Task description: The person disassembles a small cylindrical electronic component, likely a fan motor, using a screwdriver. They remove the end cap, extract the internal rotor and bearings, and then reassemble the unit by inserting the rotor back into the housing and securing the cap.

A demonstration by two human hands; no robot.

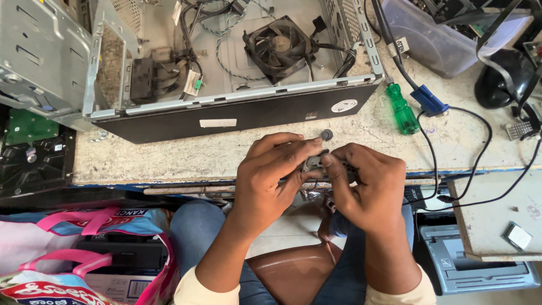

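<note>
Holding one small grey part (314, 164) between them, the left hand (271, 175) and the right hand (367, 189) meet just over the front edge of the bench (226, 155). Both hands are curled tight, with fingertips pinched on the part, and most of it is hidden, so I cannot tell what kind of part it is. One small round grey piece (326, 134) lies on the bench just above the hands. Behind it lies one open computer case (226, 73) on its side. Inside it sits one black fan (279, 42) and a bunch of wires. The black side of the case has three stickers: one white strip (218, 122), one tiny square (311, 115) and one white oval (344, 105). To the right of the case lies one screwdriver with a green handle (402, 110), and beside it one blue plug (429, 100) on a black cable. One clear plastic tub (435, 36) stands farther back on the right. One green circuit board (25, 125) shows at the left, under the case's metal flap. Down below the bench on the left there are two bright bags with pink handles (84, 254), and a box with a white label sits between them. At the lower right sits one grey machine (480, 265), under a small shelf with one little silver square (518, 236) on it.
</note>
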